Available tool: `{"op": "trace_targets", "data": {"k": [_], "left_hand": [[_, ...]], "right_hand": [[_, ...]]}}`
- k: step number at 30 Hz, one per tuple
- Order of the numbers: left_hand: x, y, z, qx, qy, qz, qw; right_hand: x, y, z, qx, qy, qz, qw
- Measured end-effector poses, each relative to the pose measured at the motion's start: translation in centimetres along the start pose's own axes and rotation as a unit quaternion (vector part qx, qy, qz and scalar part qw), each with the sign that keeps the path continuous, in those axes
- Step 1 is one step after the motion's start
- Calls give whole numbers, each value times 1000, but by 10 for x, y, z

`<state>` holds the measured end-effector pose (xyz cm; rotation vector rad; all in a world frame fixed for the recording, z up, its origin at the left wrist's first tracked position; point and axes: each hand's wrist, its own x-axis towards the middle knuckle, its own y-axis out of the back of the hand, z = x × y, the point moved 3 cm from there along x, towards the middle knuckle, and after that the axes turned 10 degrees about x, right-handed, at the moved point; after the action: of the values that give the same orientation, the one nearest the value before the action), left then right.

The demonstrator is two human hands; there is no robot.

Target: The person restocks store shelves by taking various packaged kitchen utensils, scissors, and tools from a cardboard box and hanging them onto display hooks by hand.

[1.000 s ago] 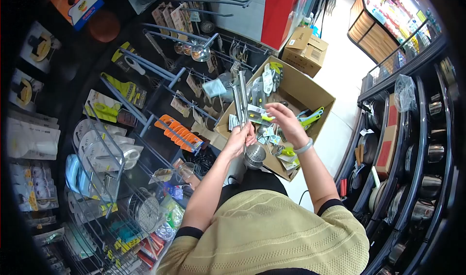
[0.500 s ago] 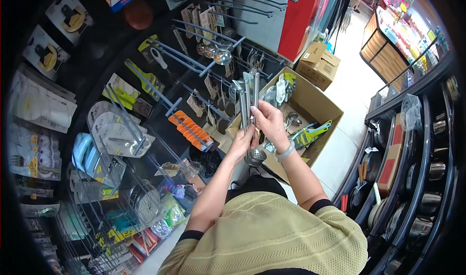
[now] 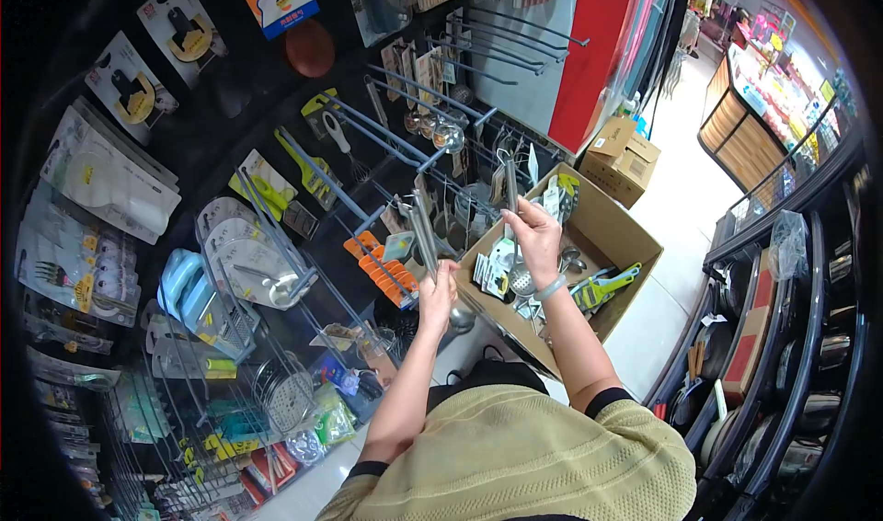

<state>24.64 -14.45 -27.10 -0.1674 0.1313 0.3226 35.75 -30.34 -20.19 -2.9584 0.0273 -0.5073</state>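
Observation:
My left hand [image 3: 439,296] is closed around the upright steel handles of metal ladles [image 3: 462,319]; their rounded bowls hang below my fist. How many are in the bundle I cannot tell. Over the cardboard box [image 3: 648,277], my right hand [image 3: 536,236] grips the handle of a slotted ladle [image 3: 521,280], whose perforated bowl shows just under my fingers. The two hands are apart, with the left one nearer the rack. In the box lie packaged utensils and a green-handled tool [image 3: 607,286].
Hooks [image 3: 405,153] on the dark wall rack jut out to my left, hung with orange spatulas [image 3: 382,268], a whisk [image 3: 349,153] and graters. A closed carton [image 3: 621,158] stands behind the open box. Shelves of pans [image 3: 708,337] line my right side.
My hands have separated: the left moved left and down with ladles, the right moved right with the slotted ladle. The camera view has shifted, so the rack appears further right and lower.

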Motion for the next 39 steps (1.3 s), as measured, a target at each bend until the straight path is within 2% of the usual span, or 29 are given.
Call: {"op": "trace_targets", "data": {"k": [4, 8, 12, 15, 16, 20, 25, 27, 31, 39], "left_hand": [[-13, 9, -5, 0, 39, -15, 999], [-22, 15, -4, -7, 52, -28, 998], [-24, 21, 0, 29, 58, -39, 997], [-30, 23, 0, 17, 89, 6, 996], [-34, 22, 2, 11, 88, 16, 996], [-40, 19, 5, -18, 81, 30, 996], [-45, 18, -5, -36, 88, 10, 995], [-47, 18, -8, -39, 92, 8, 995], [-48, 14, -9, -41, 97, 4, 994], [-48, 9, -11, -25, 103, -8, 994]], "right_hand": [[17, -4, -3, -77, 43, -14, 996], [33, -12, 7, 40, 14, -7, 999], [42, -14, 2, 28, 40, 2, 999], [46, -16, -2, 108, 23, 20, 994], [50, -15, 5, 93, 48, 7, 994], [48, -11, 2, 155, 6, -12, 988], [75, 4, 11, 262, -2, 63, 963], [99, 14, 16, 258, 25, 97, 961], [148, 27, 20, 222, 56, 105, 968], [220, 40, 41, 168, 67, 141, 973]]}}
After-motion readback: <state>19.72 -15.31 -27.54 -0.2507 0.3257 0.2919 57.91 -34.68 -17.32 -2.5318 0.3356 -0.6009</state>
